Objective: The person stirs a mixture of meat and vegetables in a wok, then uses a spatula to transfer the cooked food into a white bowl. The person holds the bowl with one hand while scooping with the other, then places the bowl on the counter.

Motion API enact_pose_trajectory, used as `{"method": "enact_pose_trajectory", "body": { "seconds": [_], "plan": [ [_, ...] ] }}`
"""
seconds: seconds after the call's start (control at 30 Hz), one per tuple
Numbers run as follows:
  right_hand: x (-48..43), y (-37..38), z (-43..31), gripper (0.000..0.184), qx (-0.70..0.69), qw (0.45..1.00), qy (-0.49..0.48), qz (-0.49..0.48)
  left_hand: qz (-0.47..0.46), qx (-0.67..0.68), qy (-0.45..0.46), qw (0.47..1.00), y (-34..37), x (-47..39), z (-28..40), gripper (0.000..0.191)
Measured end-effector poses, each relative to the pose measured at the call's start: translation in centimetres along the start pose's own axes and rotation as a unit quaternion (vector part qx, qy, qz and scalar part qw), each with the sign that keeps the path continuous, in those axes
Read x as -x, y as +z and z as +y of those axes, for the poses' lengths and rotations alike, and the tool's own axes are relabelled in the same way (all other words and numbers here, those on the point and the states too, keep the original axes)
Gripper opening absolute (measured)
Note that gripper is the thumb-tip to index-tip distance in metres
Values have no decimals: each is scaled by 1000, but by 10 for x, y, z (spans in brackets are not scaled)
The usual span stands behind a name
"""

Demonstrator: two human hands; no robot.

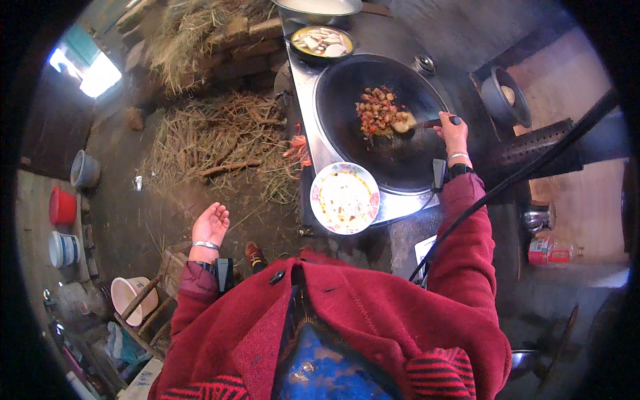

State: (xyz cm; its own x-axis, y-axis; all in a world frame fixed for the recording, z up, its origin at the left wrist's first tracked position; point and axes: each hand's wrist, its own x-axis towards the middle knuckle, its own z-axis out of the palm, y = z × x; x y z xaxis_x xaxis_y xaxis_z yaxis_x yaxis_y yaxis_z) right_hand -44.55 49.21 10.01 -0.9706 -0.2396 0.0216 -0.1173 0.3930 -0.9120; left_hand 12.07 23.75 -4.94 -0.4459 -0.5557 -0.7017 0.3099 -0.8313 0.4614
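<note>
My right hand (453, 131) is closed on the dark handle of a spatula (425, 124), whose head is among chopped food (378, 111) in a large black wok (345, 145). The food is brown with red bits. My left hand (211, 223) hangs free with its palm up and holds nothing. A floral-rimmed bowl (345, 198), its inside stained with sauce, stands at the stove's near corner. Beyond the wok is a dark pan (322, 42) of pale sliced food in yellowish liquid.
A large basin (320, 7) stands at the stove's far end. A metal lid (424, 65) lies beside the wok. Straw and sticks (220, 145) cover the floor left of the stove. A black cable (510, 182) crosses at right. A pink bucket (134, 300) stands near a wooden chair.
</note>
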Motion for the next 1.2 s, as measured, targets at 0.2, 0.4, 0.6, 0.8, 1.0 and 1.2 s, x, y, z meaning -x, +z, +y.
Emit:
{"method": "enact_pose_trajectory", "body": {
  "seconds": [0.2,0.4,0.6,0.8,1.0,1.2],
  "plan": [
    [-40,46,-13,16,75,960,-248,-105,19,1,18,1000,-12,14,6,15],
    [40,60,-29,17,279,750,-506,-321,15,8,10,1000,-5,14,7,15],
    [75,24,-35,12,201,852,-436,-207,-1,-5,17,1000,3,1,14,15],
    [89,13,18,25,-110,993,-19,-28,-53,-8,-26,998,10,-13,11,16],
    [113,2,52,29,-156,981,111,5,0,-28,-8,1000,7,-8,15,15],
    [109,15,55,29,-154,982,105,8,-29,-2,-13,999,0,-1,12,14]
  ]
}}
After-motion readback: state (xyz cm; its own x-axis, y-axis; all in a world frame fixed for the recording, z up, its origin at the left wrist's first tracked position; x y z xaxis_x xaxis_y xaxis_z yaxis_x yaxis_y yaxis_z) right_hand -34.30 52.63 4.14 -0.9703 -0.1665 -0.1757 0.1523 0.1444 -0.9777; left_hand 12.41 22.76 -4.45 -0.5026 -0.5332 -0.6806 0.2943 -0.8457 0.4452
